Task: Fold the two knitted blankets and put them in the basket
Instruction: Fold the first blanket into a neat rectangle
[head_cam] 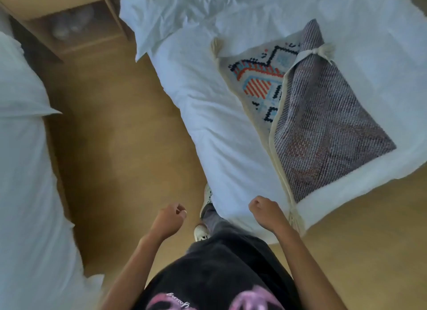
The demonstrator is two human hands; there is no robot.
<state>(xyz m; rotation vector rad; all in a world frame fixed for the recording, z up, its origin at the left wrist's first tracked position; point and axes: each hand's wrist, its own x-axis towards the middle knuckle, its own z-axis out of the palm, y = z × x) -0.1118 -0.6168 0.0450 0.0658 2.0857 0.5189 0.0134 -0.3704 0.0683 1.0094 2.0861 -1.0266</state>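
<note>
Nightstand: cut by the top edge. The shelf holds pale, blurred shapes that are not identifiable. Blanket: the patterned face is largely covered by its own folded-over half, and the near tassel is partly behind the right arm. Bed runs off the top and right edges; second bed runs off the left. Shoes are half hidden by trousers. Shirt print is cut by the bottom edge, lettering unreadable.

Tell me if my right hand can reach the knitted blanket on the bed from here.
Probably yes. The right hand holds nothing and hovers beside the knitted blanket, by its tasselled corner at the bed edge, nothing between them.
</note>
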